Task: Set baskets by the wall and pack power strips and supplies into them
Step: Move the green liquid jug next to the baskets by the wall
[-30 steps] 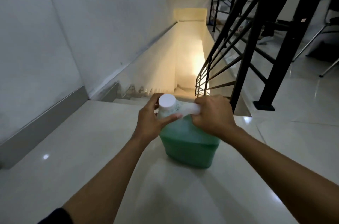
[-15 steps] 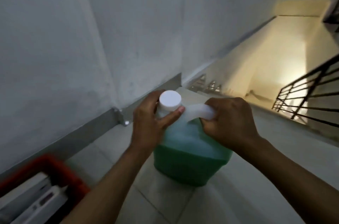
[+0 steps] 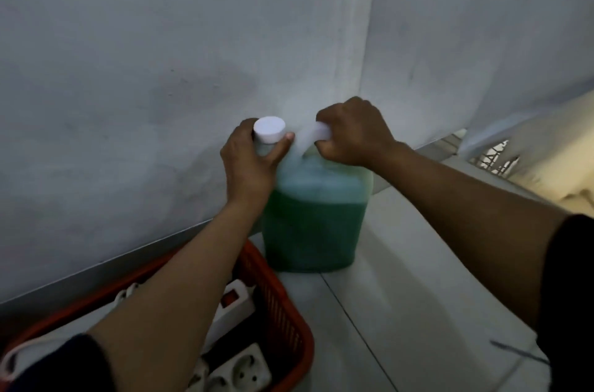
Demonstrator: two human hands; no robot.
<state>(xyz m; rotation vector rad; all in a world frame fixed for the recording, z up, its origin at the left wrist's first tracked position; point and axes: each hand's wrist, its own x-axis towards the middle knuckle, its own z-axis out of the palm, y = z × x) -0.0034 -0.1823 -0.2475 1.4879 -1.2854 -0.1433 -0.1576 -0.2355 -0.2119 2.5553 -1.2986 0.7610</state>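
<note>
I have the green jug [image 3: 313,218] up in both hands, just off the far corner of the red basket [image 3: 289,324] and close to the wall [image 3: 144,70]. My right hand [image 3: 352,134] is wrapped tight round the white handle [image 3: 316,133] at the top. My left hand [image 3: 249,160] curls around the neck, thumb and fingers pinching just under the white cap [image 3: 269,129].

This thing reads heavy. Green liquid fills most of the body, with a paler band on top, so I expect it to slosh and pull as I swing it. The walls look like stiff translucent plastic, smooth enough to slip, so the handle is the place to carry it, with the neck hand only steadying. I can't tell whether the base is touching the floor yet.

The basket is a mesh-sided plastic one, sitting by the grey skirting [image 3: 96,266], and white power strips [image 3: 239,372] already lie inside it. One with a red switch [image 3: 236,301] sits further in, partly behind my forearm.

The floor [image 3: 401,311] is pale glossy tile, likely slick under a wet jug. The wall is plain and grey-white, the light dim. At the far right a lit stairwell [image 3: 546,173] drops away.
</note>
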